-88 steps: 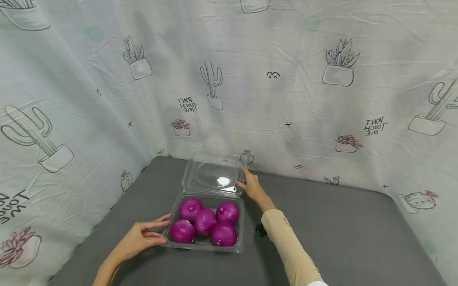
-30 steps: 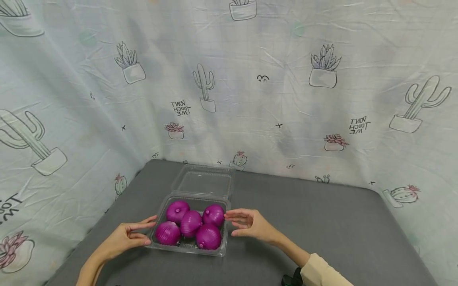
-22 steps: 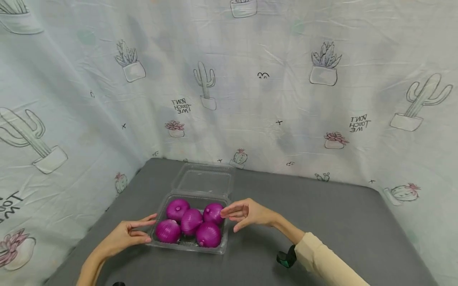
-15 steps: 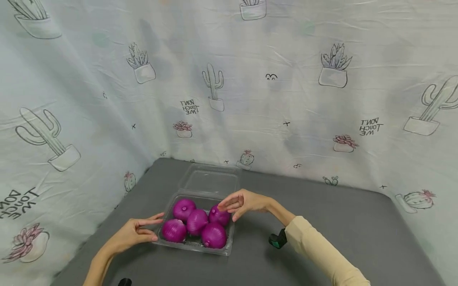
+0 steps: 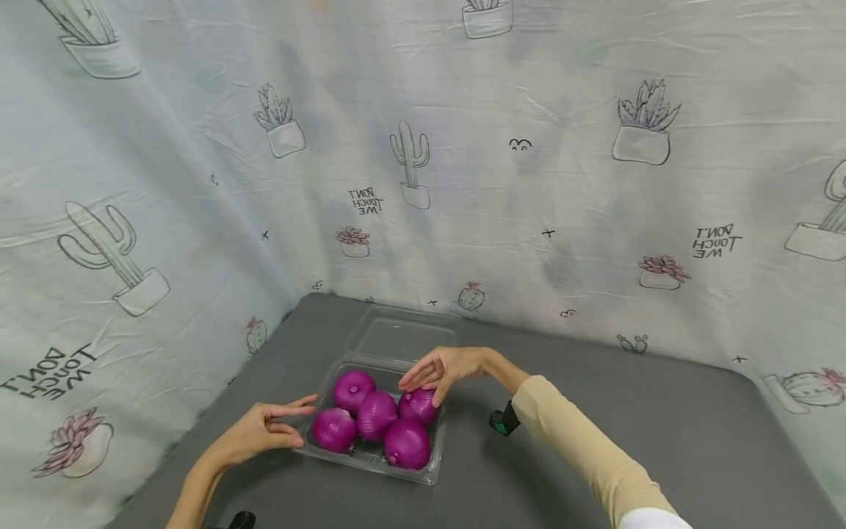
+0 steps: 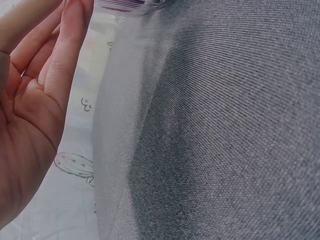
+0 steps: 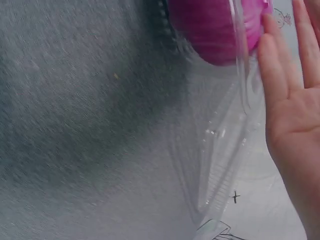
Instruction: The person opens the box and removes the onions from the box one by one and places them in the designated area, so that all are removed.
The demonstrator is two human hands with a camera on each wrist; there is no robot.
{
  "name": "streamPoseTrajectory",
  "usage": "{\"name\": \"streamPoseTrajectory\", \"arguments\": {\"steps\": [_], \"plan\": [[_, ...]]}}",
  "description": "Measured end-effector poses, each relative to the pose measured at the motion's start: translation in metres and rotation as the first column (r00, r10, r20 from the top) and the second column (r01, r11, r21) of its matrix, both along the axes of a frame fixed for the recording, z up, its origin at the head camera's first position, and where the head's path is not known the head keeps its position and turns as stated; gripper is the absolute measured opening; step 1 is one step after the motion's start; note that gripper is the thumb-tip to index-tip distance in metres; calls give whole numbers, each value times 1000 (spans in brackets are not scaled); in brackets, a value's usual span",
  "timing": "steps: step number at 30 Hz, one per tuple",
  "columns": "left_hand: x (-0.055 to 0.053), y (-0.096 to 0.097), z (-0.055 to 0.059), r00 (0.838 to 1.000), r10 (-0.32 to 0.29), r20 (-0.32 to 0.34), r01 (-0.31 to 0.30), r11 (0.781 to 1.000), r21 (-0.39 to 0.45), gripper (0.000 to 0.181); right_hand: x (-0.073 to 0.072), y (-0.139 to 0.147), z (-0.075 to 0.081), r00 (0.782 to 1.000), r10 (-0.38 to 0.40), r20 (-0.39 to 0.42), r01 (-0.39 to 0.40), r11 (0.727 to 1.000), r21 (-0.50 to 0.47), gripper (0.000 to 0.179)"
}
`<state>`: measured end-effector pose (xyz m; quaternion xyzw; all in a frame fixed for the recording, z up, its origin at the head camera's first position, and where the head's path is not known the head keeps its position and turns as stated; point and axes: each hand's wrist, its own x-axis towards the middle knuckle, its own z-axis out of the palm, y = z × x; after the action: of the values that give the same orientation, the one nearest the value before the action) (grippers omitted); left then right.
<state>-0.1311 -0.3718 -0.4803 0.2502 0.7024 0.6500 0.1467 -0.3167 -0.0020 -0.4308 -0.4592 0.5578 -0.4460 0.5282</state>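
A clear plastic clamshell container point(image 5: 370, 465) holds several purple onions, with its lid point(image 5: 402, 336) folded back flat behind it. My left hand point(image 5: 254, 433) is at the container's left side, fingers and thumb extended to its rim. The right hand point(image 5: 444, 369) hovers palm down over the back-right onion point(image 5: 418, 408), fingers on its left and thumb in front of it; whether they touch it I cannot tell. In the right wrist view, the fingers point(image 7: 272, 65) look fairly straight beside the container wall and an onion point(image 7: 215, 32).
A grey cloth-covered table point(image 5: 595, 426) extends right of the container. White curtain point(image 5: 502, 191) printed with cacti and mirrored lettering hangs behind and at the left. A black wrist camera point(image 5: 505, 419) hangs under the right forearm.
The right hand has left the lid, come down to the container's right side, then risen and moved left over the back-right onion. The lid now lies flatter. The left hand has stayed at the rim.
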Motion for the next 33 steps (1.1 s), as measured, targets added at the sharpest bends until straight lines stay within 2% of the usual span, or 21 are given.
{"name": "streamPoseTrajectory", "arguments": {"steps": [5, 11, 16, 21, 26, 30, 33], "plan": [[-1, 3, -1, 1000, -5, 2, 5, 1000, 1, 51, -1, 1, 2, 999, 4, -41, -4, 1000, -1, 62], [-1, 5, -3, 1000, -13, -11, 13, 1000, 6, 51, 0, 7, 0, 998, -27, -52, 26, 999, -27, 66], [0, 6, -3, 1000, -24, -8, 24, 1000, 12, 51, 0, 10, 3, 998, 2, -63, 0, 999, 36, 69], [-1, 6, -2, 1000, -17, 2, 17, 1000, 9, 51, 0, 3, 7, 989, 45, -142, -33, 996, 83, 74], [-1, 5, -1, 1000, -20, 2, 20, 1000, 14, 50, 3, -10, 2, 984, 97, -151, -78, 989, 128, 79], [0, 3, -1, 1000, -11, 13, 11, 1000, 12, 51, 6, -16, -2, 980, 92, -175, -61, 982, 179, 78], [1, 1, -1, 1000, -1, 13, 1, 1000, 8, 51, 8, -22, -1, 970, 91, -226, -41, 976, 216, 77]]}}
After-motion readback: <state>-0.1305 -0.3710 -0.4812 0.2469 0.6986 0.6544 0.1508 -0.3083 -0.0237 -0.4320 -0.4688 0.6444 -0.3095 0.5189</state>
